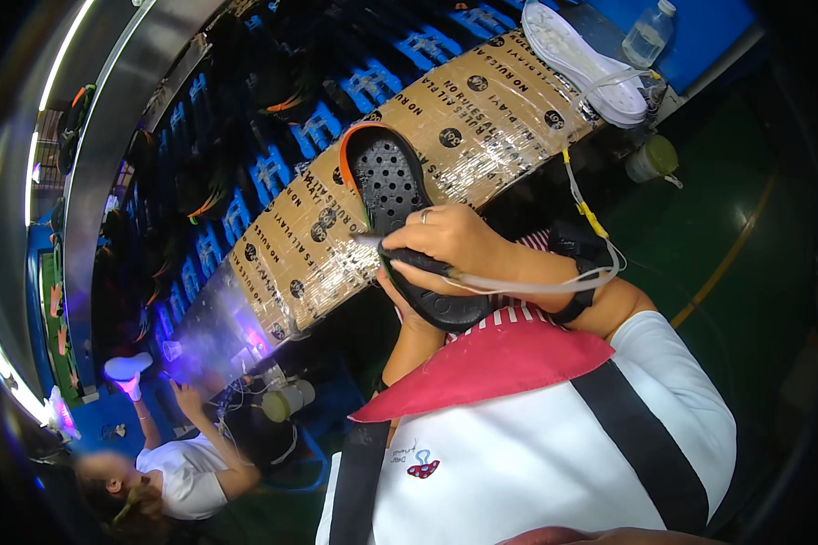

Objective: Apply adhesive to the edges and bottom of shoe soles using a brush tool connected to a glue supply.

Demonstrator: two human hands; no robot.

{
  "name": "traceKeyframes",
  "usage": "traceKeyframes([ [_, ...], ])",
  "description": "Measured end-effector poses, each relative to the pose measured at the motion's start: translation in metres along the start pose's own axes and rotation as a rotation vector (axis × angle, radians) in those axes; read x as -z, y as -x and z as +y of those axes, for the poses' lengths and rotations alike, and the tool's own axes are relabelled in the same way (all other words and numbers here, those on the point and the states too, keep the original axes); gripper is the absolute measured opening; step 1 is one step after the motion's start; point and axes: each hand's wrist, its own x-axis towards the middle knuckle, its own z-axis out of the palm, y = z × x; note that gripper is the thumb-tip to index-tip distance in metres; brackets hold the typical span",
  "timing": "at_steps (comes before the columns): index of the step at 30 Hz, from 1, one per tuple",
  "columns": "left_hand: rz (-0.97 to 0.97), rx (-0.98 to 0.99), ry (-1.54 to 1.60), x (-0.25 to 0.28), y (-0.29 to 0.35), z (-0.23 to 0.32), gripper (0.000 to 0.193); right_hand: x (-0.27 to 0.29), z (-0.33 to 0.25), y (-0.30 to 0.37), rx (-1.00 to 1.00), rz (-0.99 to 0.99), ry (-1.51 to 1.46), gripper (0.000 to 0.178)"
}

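Note:
A black shoe sole (391, 182) with an orange-and-green edge and round holes in its forepart lies tilted in front of me, partly over the bench edge. My left hand (411, 313) grips its side from below, partly hidden by the sole. My right hand (463, 241), with a ring on one finger, is closed round a dark-handled brush (420, 262). The brush tip points left at the sole's edge, near its middle; whether it touches is unclear. A clear tube (541, 287) runs from the brush handle past my right wrist, which wears a black band.
The bench is covered in taped cardboard (482, 109). A white sole (591, 68) and a clear bottle (648, 34) stand at its far right. Beyond runs a line of blue racks (323, 130). At lower left a co-worker (191, 477) holds up a white shoe part (128, 367).

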Motion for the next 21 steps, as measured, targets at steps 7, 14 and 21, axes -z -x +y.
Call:
traceKeyframes([
  [7, -0.046, 0.04, 0.043, -0.033, -0.01, 0.014, 0.074, 0.009, -0.001, 0.004, -0.231, 0.118, -0.136, 0.021],
  [14, -0.332, 0.039, -0.04, -0.065, -0.017, 0.015, 0.096, 0.008, -0.013, 0.014, -0.231, -0.152, -0.303, 0.02],
  [21, -0.346, 0.01, 0.106, -0.051, -0.025, 0.027, 0.094, 0.006, -0.017, 0.019, -0.177, -0.031, -0.286, 0.023],
])
